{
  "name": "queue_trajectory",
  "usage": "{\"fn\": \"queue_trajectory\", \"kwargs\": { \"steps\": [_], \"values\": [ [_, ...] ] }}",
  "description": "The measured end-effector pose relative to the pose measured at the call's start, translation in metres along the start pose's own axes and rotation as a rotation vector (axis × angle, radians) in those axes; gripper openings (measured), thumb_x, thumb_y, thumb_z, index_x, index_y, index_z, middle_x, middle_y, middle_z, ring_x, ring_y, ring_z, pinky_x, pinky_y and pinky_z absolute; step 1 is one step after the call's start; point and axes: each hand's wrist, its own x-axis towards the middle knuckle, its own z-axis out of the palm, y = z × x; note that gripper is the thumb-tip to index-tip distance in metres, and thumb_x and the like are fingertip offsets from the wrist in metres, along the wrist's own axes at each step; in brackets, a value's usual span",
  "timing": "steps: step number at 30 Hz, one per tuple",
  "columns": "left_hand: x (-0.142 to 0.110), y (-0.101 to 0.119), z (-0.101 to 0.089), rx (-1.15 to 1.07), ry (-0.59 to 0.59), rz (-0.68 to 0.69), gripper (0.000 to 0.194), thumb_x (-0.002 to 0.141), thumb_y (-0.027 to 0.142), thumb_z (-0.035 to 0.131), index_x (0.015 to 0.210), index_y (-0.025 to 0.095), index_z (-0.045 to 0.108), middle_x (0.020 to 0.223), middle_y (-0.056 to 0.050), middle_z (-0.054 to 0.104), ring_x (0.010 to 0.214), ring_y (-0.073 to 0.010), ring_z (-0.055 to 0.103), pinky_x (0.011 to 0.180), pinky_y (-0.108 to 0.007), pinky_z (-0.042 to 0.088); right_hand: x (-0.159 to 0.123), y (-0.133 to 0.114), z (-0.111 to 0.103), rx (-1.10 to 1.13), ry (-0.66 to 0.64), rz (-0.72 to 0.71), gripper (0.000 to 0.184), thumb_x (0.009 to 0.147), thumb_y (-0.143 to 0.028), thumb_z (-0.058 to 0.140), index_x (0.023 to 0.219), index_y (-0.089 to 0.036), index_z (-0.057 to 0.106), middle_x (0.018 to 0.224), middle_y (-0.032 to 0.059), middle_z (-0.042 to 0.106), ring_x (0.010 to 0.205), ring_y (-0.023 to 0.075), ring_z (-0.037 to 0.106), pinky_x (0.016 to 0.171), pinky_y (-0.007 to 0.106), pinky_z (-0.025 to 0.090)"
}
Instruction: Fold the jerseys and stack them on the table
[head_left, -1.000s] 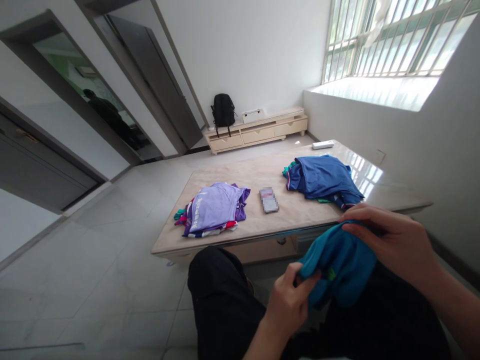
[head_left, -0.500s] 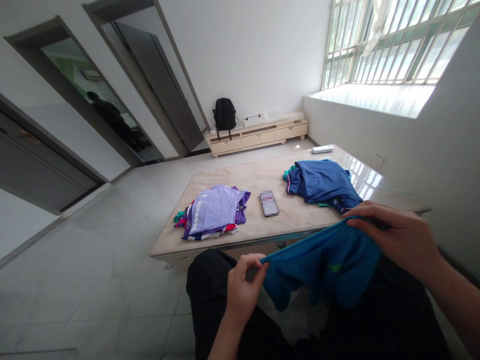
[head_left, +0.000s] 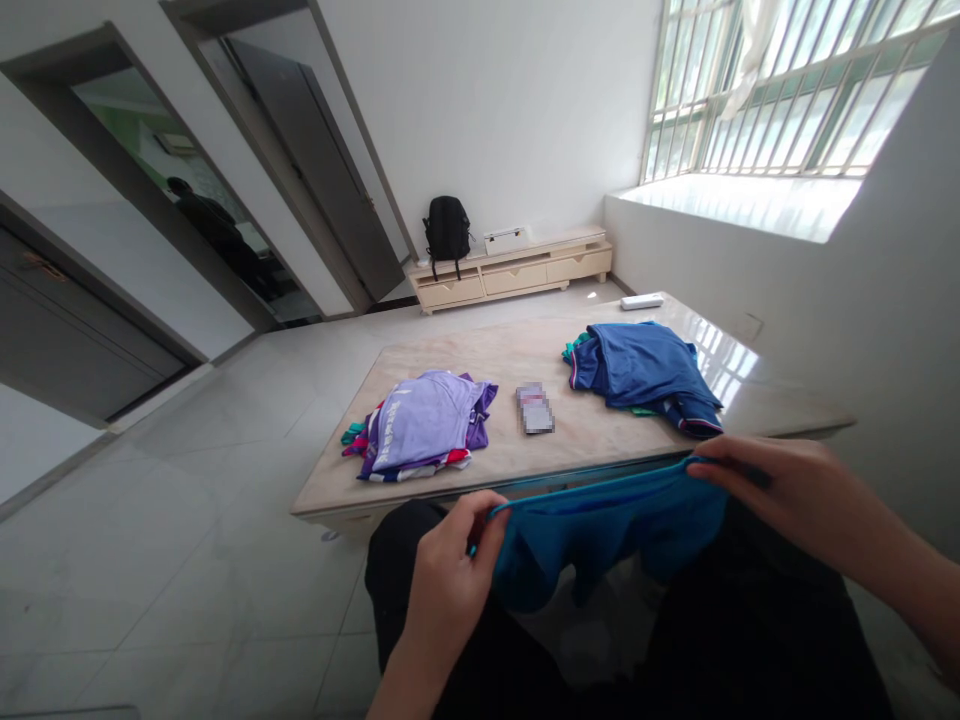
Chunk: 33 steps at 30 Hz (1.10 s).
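Note:
Teal-blue shorts [head_left: 607, 525] hang over my lap, just in front of the table's near edge, with the waistband stretched between both hands. My left hand [head_left: 454, 570] pinches one end of the waistband between thumb and fingers. At the other end, my right hand [head_left: 799, 490] grips the band the same way, slightly higher. The lower part of the shorts falls in folds against my dark trousers. On the table [head_left: 499, 468], a pile of clothes topped by a lilac shirt [head_left: 427, 420] lies at the left. Dark blue garments [head_left: 641, 365] are stacked at the right, beyond my right hand.
Between the piles lies a phone-sized object [head_left: 535, 410], its surface blurred. A white elongated object [head_left: 642, 301] rests at the table's far edge. Against the wall, a low cabinet [head_left: 517, 280] bears a black backpack [head_left: 448, 230]. Through a doorway, a person [head_left: 217, 235] stands in another room.
Both hands have moved down; the left also went left, drawing the waistband more level and wider. The shorts have dropped lower, and the view has shifted slightly.

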Motion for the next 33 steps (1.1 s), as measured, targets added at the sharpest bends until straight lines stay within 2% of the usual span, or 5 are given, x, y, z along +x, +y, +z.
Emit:
{"fn": "queue_trajectory", "kwargs": {
  "steps": [4,9,16,24,33],
  "values": [
    [0.004,0.001,0.005,-0.594,-0.294,-0.547,0.036,0.086,0.049,0.078,0.098,0.017,0.066,0.070,0.001,0.065,0.056,-0.0095,0.057,0.053,-0.017,0.044,0.001,-0.008,0.000,0.513,-0.502,0.254,0.038,0.086,-0.056,0.073,0.094,-0.018,0.073,0.073,0.0016,0.065,0.062,0.0136,0.057,0.053,0.023,0.042],
    [-0.001,0.006,0.038,-1.026,-0.162,-0.748,0.048,0.076,0.044,0.087,0.107,0.016,0.063,0.079,0.000,0.067,0.063,-0.0099,0.062,0.062,-0.019,0.052,-0.007,-0.036,0.032,1.187,-0.530,0.582,0.047,0.082,-0.049,0.081,0.116,-0.021,0.066,0.086,0.0008,0.066,0.063,0.0101,0.059,0.055,0.021,0.049],
    [-0.029,0.022,0.085,-0.523,-0.035,-0.295,0.034,0.093,0.041,0.071,0.116,0.019,0.060,0.081,-0.002,0.070,0.068,-0.0125,0.066,0.062,-0.019,0.052,-0.020,-0.083,0.071,1.185,-0.380,0.527,0.066,0.076,-0.049,0.086,0.131,-0.022,0.063,0.075,-0.0042,0.060,0.063,0.0108,0.060,0.057,0.022,0.056],
    [-0.030,0.017,0.085,0.277,-0.066,0.432,0.035,0.105,0.029,0.052,0.139,0.020,0.055,0.100,-0.007,0.078,0.082,-0.0193,0.075,0.077,-0.028,0.060,-0.024,-0.085,0.075,0.903,-0.384,0.391,0.063,0.087,-0.048,0.070,0.141,-0.017,0.058,0.076,0.0010,0.071,0.066,0.0148,0.063,0.063,0.026,0.051],
    [-0.027,0.011,0.078,0.295,-0.298,0.451,0.046,0.106,0.026,0.049,0.152,0.020,0.044,0.105,-0.010,0.076,0.089,-0.0204,0.074,0.082,-0.030,0.061,-0.035,-0.081,0.079,0.927,-0.452,0.317,0.078,0.095,-0.041,0.063,0.163,-0.026,0.028,0.084,-0.0002,0.071,0.075,0.0163,0.065,0.069,0.028,0.053]
  ]
}}
